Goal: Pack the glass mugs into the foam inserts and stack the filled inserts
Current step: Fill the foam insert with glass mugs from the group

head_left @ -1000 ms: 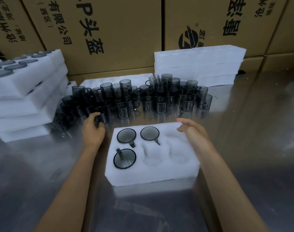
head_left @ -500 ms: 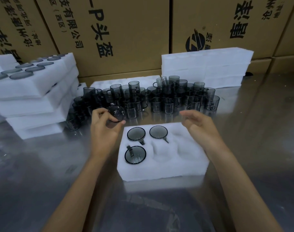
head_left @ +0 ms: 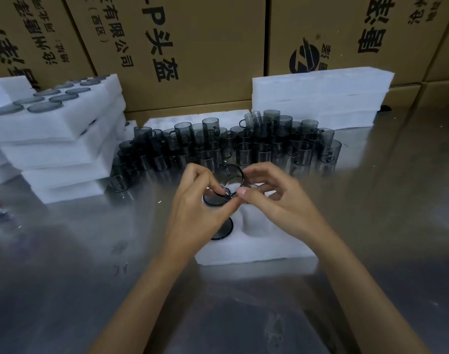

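cardboard boxes (head_left: pixel 192 47) printed "p头盔", "有限公司", "(西区)", round z logo

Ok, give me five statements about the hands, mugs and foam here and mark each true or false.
1. Both hands hold one mug above the insert. True: left hand and right hand grip it together.
2. The loose mugs stand behind the insert. True.
3. The stack of filled inserts is on the right. False: it is on the left; the right stack shows no mugs.
4. Every pocket in the insert is filled. False: empty pockets show beside the right hand.
5. The cardboard boxes are blank. False: they carry black print.
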Demonstrator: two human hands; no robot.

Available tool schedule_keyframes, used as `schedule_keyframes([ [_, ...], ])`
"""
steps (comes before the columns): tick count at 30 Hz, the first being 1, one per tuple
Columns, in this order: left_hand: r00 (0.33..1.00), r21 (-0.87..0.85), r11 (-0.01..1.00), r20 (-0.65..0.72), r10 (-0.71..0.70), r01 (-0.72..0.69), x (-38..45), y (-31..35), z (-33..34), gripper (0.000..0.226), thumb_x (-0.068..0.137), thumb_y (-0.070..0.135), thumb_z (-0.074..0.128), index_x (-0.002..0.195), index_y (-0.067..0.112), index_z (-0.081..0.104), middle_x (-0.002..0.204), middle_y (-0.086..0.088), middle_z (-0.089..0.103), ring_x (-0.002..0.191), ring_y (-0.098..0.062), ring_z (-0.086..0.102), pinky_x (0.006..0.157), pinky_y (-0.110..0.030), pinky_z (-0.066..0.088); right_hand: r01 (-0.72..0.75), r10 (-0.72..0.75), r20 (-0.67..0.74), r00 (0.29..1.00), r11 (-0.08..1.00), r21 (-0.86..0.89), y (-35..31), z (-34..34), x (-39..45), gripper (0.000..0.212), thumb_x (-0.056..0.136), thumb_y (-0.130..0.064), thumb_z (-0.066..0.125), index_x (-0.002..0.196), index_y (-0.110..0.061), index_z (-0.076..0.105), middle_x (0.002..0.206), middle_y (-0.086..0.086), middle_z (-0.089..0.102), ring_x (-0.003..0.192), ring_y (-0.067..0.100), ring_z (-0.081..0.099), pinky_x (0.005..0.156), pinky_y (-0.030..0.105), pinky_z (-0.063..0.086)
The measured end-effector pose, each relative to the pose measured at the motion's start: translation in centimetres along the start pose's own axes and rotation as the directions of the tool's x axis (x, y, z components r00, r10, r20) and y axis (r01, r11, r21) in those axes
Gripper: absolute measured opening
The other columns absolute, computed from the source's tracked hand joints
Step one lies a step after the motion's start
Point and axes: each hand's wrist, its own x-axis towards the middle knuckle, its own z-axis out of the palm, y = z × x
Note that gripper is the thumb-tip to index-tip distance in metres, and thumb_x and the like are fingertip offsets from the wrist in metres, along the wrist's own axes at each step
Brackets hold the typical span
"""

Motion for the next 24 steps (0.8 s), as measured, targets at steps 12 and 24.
schedule_keyframes([
  [12,0.983,0.089,0.995,0.181,0.027,-0.043,-0.6,0.4,0.7,0.079,0.07,0.053,0.081,0.138,0.029,0.047,0.118,0.014,0.042,0.108,-0.003,0.052,0.091,-0.014,0.045,-0.034,0.037,-0.046,0.998,0.997,0.073,0.5,-0.2,0.2,0.017,0.088,-0.014,0.07,0.09,-0.03,0.063,0.09,-0.008,0.071,0.077,0.015,0.066,0.071,0.034,0.055],
  [24,0.904,0.033,0.992,0.409,-0.125,0.122,-0.2,0.6,0.2,0.067,0.056,0.063,0.081,0.111,0.03,0.063,0.112,0.018,0.052,0.106,-0.001,0.055,0.088,-0.014,0.045,-0.064,0.062,-0.018,0.998,0.981,-0.185,0.7,-1.3,0.0,0.015,0.081,-0.014,0.068,0.068,-0.013,0.06,0.069,0.005,0.063,0.068,0.034,0.056,0.063,0.041,0.047],
])
